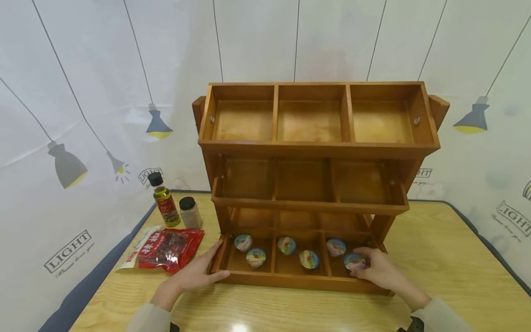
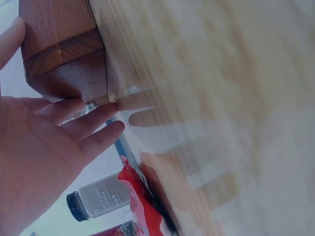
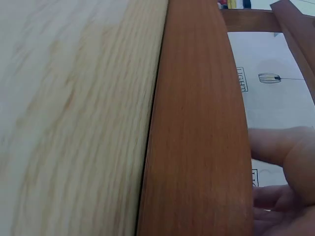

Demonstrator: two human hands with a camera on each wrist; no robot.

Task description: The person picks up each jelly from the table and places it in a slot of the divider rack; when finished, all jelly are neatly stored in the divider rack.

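Observation:
A brown wooden three-tier shelf stands on the table. In the right compartment of its bottom tier my right hand pinches a small jelly cup with a printed lid. The front board hides this cup in the right wrist view. Another jelly cup sits just left of it. The middle compartment holds two more, one being a jelly cup near the front; two others lie in the left compartment, including a jelly cup. My left hand, fingers extended, rests against the bottom tier's left end.
Left of the shelf lie a red snack packet and a white packet partly under it. Behind them stand a salt-and-pepper jar and an oil bottle. A printed curtain hangs behind the table.

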